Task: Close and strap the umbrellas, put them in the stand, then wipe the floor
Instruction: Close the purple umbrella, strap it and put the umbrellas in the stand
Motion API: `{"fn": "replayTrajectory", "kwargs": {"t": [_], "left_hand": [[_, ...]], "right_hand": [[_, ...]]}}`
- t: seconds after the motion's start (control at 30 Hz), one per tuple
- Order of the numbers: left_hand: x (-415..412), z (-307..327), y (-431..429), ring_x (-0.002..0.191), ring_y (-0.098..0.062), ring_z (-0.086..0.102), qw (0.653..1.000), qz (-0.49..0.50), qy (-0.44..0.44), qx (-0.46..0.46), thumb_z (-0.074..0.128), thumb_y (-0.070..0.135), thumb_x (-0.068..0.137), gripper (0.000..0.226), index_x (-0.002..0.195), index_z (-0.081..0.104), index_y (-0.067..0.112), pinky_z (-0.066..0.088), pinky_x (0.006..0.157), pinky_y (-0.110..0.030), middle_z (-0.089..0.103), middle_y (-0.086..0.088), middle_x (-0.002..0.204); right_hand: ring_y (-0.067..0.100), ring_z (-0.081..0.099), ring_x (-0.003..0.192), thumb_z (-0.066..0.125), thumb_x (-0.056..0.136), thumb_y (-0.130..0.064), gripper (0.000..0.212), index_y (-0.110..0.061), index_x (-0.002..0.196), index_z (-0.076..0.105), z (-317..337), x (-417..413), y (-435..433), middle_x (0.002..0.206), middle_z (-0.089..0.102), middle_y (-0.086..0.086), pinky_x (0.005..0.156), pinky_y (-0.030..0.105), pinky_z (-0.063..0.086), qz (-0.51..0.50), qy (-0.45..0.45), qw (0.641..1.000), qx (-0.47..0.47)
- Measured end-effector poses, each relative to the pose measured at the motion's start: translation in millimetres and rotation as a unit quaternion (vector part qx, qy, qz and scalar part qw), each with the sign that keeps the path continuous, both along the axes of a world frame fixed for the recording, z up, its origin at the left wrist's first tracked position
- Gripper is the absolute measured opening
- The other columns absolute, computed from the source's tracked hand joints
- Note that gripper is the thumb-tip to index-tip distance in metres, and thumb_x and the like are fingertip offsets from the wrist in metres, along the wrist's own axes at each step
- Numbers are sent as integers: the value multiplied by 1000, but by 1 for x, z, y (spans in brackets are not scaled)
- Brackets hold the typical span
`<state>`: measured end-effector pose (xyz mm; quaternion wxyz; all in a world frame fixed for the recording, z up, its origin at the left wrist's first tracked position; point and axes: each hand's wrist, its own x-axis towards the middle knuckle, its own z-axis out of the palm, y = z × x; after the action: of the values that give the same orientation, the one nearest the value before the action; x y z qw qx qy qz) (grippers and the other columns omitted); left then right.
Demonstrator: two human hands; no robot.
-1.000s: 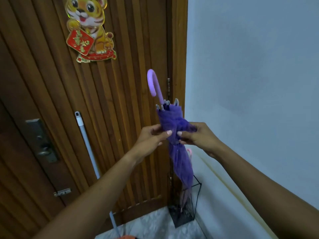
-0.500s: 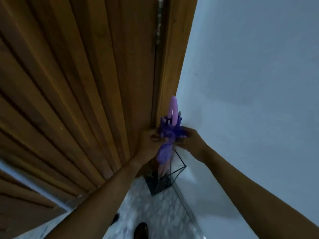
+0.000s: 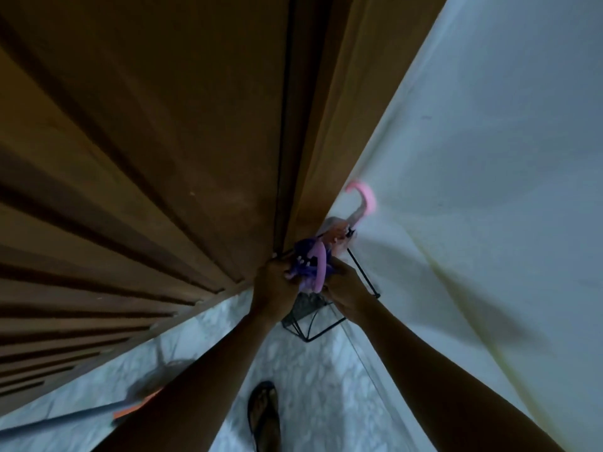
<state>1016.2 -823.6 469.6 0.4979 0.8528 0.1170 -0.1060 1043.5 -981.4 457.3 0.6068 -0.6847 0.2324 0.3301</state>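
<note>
Corner of a hallway, looking almost straight down: slatted wooden door (image 3: 137, 177) on one side, pale wall (image 3: 473, 141) on the other, marble-look floor (image 3: 313, 370) at the bottom. Both hands are bunched around the purple umbrella (image 3: 305, 265) right at the top of its folded cloth, just under the lilac hook handle (image 3: 320, 267). The left hand (image 3: 272, 283) has a closed grip on the door side of the bundle, and the right hand (image 3: 342, 288) is curled shut on the wall side, so the umbrella is pinched between them; I honestly can't tell whether the strap is done up, it's too blurry. The bit that matters: the umbrella's long axis points nearly straight away from the camera, handle up toward me and tip down, and the black wire stand (image 3: 310, 324) sits directly below the hands, tucked into the corner. So the target is just down from the grip, not off to either side. My guess is the tip is already inside the frame, but the hands hide it. A pink umbrella (image 3: 355, 216) is already in the stand, leaning to the wall side just beside the right hand, so I'd watch for the purple one snagging on it. Both hands look about equally near. A foot in a sandal (image 3: 264, 415) is planted well behind the stand, and a mop handle (image 3: 65, 419) lies low on the left.
</note>
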Motion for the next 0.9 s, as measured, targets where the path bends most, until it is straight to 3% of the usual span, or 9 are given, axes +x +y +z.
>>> {"fn": "replayTrajectory", "kwargs": {"t": [0.1,0.23,0.3,0.37,0.43,0.53,0.6,0.77,0.9], "left_hand": [[8,-23,-1,70,-12,61,1000,-4,20,-1,70,1,86,3,83,70,0,46,59,-7,74,-12,83],[18,-33,-1,83,-20,62,999,-3,42,-21,63,0,91,17,107,69,-3,49,64,-10,72,-20,98],[22,-30,-2,88,-19,61,998,-12,50,-39,60,-1,93,26,117,67,0,45,64,-3,70,-18,102],[25,-27,-2,93,-17,60,996,-15,60,-67,56,-5,94,37,129,63,5,44,68,-1,67,-12,106],[24,-19,1,105,-16,60,993,-14,74,-90,54,-6,93,48,138,56,11,46,80,-7,65,-5,117],[14,-2,8,122,-22,59,990,-8,88,-108,58,-3,92,52,140,56,17,49,99,-30,62,-6,134],[1,14,16,124,-22,57,992,-9,104,-68,62,5,90,47,136,60,16,47,105,-35,62,-4,133],[-62,58,40,120,-29,59,988,1,150,-49,63,7,91,34,125,66,9,49,98,-33,65,-11,129],[-131,95,58,119,-25,59,987,46,152,-29,66,18,92,37,129,64,18,52,89,-29,63,-6,133]], "right_hand": [[37,67,111,64,83,10,50,-10,128,60,-27,4,9,120,68,20,98,50,55,-30,11,999,2],[31,68,109,60,91,4,42,-23,123,63,-42,5,23,123,67,14,95,49,57,-72,5,996,-43],[31,66,112,64,89,2,43,-33,113,63,-43,6,28,123,67,12,97,50,56,-109,7,992,-63],[33,66,110,65,88,3,44,-28,119,64,-36,6,31,121,68,13,97,51,56,-159,15,985,-59],[33,67,108,63,91,1,37,-19,123,65,-22,3,32,115,69,13,97,51,55,-205,23,978,-40],[30,68,98,56,97,-4,23,-22,107,65,0,-8,32,103,70,11,95,46,56,-228,34,972,-33],[26,69,99,55,100,-14,23,-21,120,61,16,-19,33,114,69,13,91,40,57,-211,35,976,-38],[31,61,121,60,99,-24,53,-20,149,44,60,-62,33,140,58,12,106,45,48,-199,49,976,-67],[26,61,105,62,95,-18,44,-13,139,55,98,-115,44,120,63,9,88,39,50,-71,24,992,-105]]}}
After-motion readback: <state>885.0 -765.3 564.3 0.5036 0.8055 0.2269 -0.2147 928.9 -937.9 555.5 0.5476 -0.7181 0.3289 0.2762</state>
